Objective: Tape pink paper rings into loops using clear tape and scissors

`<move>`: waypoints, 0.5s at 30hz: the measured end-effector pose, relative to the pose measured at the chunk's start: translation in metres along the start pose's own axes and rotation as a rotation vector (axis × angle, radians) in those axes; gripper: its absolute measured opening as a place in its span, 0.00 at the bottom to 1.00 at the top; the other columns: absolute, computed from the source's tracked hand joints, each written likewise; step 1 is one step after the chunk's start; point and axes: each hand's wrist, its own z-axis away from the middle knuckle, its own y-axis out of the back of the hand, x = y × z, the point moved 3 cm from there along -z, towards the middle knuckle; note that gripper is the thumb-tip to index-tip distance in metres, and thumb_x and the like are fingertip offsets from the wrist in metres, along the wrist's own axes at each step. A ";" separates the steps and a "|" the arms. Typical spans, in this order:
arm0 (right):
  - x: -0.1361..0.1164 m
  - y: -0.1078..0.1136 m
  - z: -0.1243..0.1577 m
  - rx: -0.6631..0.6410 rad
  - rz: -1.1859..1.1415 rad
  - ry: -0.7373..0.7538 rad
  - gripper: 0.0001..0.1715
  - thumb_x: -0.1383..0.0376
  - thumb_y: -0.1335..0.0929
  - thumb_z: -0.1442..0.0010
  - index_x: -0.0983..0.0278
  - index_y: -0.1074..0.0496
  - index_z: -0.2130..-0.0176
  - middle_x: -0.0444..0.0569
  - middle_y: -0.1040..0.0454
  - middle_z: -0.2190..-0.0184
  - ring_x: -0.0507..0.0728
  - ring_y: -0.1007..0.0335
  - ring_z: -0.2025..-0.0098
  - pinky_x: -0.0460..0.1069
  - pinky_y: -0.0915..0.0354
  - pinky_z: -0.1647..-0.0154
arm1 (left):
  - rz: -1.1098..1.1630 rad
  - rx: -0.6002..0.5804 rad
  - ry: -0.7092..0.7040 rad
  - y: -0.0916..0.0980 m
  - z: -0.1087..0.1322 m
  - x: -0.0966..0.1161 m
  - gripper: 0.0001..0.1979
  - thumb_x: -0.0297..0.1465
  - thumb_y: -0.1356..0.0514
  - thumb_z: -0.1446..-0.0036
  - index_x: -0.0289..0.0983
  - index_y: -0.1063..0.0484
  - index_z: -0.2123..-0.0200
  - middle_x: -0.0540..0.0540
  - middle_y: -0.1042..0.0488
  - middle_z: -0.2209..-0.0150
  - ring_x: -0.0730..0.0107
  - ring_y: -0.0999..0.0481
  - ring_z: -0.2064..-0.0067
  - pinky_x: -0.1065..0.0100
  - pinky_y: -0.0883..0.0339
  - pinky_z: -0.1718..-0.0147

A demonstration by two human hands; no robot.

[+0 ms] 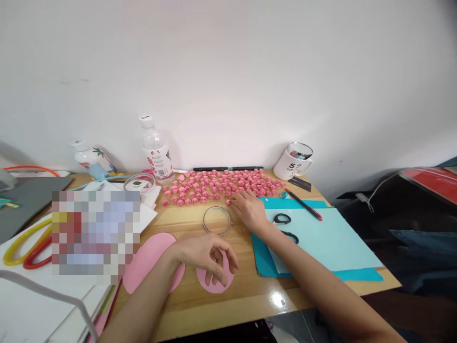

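Observation:
My right hand (250,209) reaches to the front edge of a spread of small pink paper rolls (214,183). Its fingers are drawn together, with one pink paper roll (229,202) at the fingertips. Nearer to me, my left hand (209,259) hovers with loosely curled fingers apart and nothing visible in them. Beneath it lies a small pink paper disc (215,288), partly covered by the fingers. A larger pink paper disc (150,257) is partly hidden by my left forearm. Between the hands and the rolls rests a thin metal ring (217,220).
Blue paper sheets (328,238) and black-handled scissors (283,218) lie under and beside my right forearm. A red-and-black pen (303,205), a white mug (293,162) and a water bottle (155,152) stand or lie farther back. Papers (28,295) pile up at left.

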 end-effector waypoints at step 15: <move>0.001 0.013 -0.020 -0.233 0.153 -0.023 0.11 0.64 0.38 0.40 0.61 0.27 0.61 0.51 0.25 0.65 0.58 0.31 0.61 0.46 0.44 0.71 | 0.157 0.053 -0.038 0.000 0.000 0.008 0.10 0.36 0.37 0.51 0.34 0.27 0.70 0.51 0.27 0.79 0.78 0.30 0.83 0.75 0.37 0.84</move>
